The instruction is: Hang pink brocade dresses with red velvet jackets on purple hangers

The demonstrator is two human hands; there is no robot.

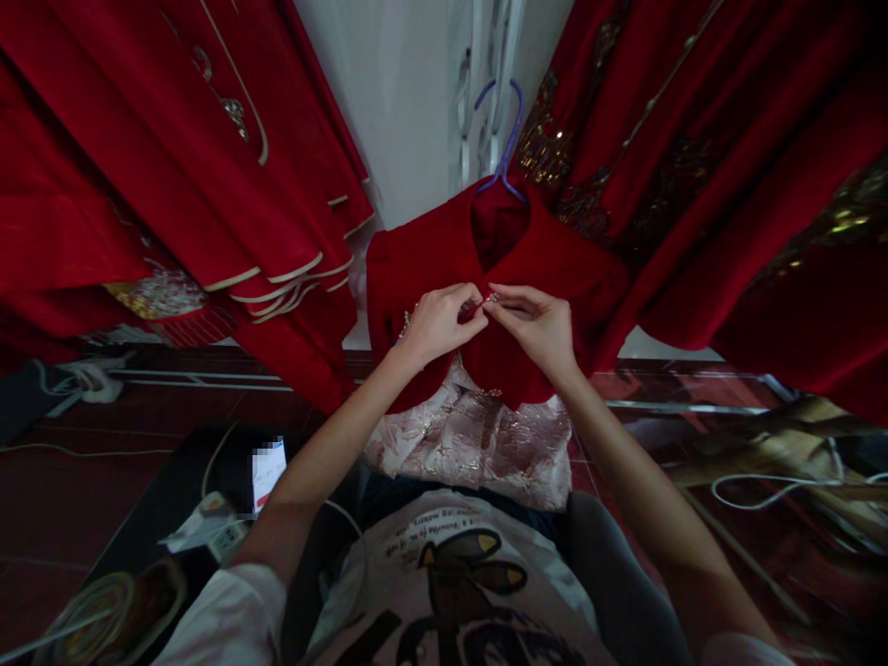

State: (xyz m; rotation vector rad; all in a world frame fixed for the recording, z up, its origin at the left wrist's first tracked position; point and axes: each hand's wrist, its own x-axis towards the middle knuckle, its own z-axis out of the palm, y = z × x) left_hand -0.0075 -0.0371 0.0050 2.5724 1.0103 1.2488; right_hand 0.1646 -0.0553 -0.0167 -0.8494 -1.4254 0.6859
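Red jacket (416, 259) on purple hanger (511, 129), centre of view, flanked by hanging red garments (173, 166) on both sides. Left hand (436, 326) and right hand (539, 328) close together at jacket front, fingertips of both pinching small metallic fastener (491, 298) just below neckline. Pale brocade fabric (478, 444) under jacket hem. Power strip (212, 529) with cables on floor, lower left.

Small lettering on the white T-shirt (444, 532), illegible; white card (268, 472), blurred out
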